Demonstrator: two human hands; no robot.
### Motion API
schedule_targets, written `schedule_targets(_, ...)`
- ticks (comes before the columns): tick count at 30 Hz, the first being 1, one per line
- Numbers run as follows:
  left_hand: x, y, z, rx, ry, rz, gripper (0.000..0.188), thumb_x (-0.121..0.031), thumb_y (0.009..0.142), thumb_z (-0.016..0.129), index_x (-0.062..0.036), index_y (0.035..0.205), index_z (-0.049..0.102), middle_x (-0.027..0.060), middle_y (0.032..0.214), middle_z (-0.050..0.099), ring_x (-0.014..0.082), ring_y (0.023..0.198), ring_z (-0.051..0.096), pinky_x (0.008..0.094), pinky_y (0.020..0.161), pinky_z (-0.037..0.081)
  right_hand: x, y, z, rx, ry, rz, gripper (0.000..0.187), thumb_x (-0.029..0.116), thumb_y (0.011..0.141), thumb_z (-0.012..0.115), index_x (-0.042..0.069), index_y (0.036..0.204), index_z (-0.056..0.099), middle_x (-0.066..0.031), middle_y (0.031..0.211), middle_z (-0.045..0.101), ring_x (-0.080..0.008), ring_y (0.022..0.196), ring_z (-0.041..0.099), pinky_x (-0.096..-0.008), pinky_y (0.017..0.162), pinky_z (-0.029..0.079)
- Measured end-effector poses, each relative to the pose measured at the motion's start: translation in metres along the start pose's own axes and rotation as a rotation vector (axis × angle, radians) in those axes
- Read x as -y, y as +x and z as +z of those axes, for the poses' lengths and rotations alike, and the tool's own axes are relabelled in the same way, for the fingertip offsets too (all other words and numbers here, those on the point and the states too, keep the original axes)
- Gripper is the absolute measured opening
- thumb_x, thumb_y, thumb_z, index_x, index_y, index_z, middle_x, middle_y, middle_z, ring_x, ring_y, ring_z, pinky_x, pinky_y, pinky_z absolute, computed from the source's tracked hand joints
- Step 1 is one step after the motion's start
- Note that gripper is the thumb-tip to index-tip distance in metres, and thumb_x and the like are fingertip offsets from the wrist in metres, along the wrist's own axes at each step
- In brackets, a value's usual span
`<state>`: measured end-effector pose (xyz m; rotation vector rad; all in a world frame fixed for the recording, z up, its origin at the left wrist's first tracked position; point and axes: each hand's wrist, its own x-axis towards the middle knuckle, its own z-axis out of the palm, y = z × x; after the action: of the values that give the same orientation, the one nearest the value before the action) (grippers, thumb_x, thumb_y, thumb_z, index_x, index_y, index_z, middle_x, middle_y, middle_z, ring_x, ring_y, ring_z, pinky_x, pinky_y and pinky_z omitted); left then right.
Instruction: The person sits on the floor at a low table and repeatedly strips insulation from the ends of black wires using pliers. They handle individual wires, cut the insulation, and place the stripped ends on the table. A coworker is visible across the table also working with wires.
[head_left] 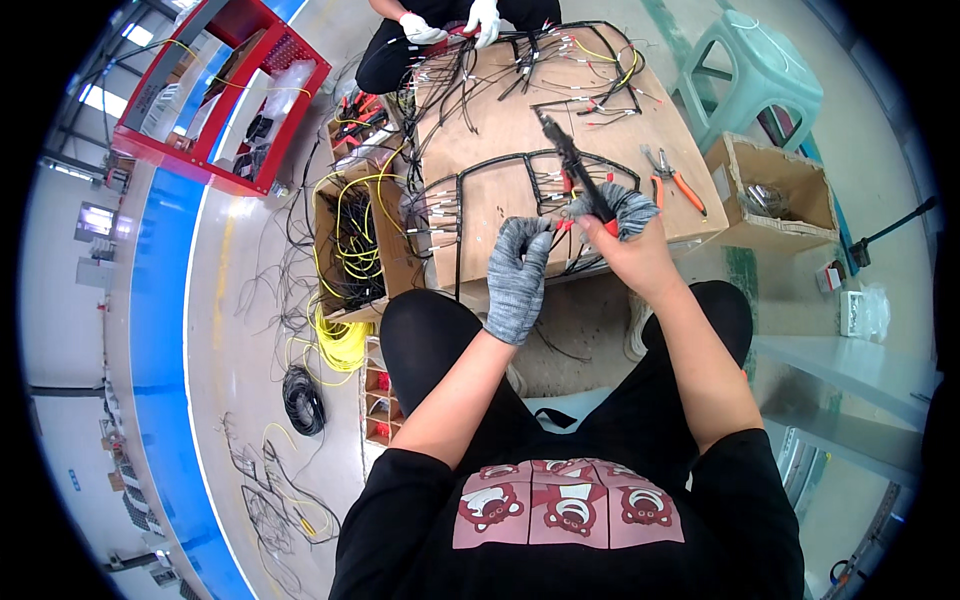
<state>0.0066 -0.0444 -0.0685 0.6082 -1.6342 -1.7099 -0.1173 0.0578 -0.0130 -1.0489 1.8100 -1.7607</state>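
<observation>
The right hand [628, 228] grips a black tool [575, 170] — left hand [520, 272] fingers pinch a wire end [558, 226]. A cardboard box [335, 262] holds yellow wire coils [358, 240].

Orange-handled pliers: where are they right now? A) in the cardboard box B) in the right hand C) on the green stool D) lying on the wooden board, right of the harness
D: the orange-handled pliers lie loose on the wooden board, right of the black wire harness; the right hand grips a black tool instead.
</observation>
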Motion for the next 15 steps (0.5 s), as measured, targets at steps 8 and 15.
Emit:
schedule_targets(8,-0.003,0.001,0.012,0.001,0.131,0.111,0.012,-0.004,0.081,0.066,-0.0029,0.091,0.059,0.0005,0.078,0.052,0.0081,0.069,0.047,0.0221,0.066,0.042,0.007,0.003,-0.008,0.016,-0.181,-0.055,0.017,0.009,0.08,0.065,-0.004,0.091,0.06,-0.0082,0.081,0.063,-0.0146,0.073,0.055,-0.0281,0.07,0.045)
schedule_targets(15,0.003,0.006,0.013,0.052,0.103,0.143,0.011,-0.002,0.081,0.066,-0.002,0.09,0.06,0.0022,0.081,0.054,0.0095,0.071,0.051,0.0233,0.067,0.043,0.005,0.003,-0.014,0.009,-0.176,-0.018,0.021,0.008,0.08,0.067,-0.004,0.095,0.06,-0.0053,0.084,0.063,-0.011,0.078,0.055,-0.027,0.072,0.046)
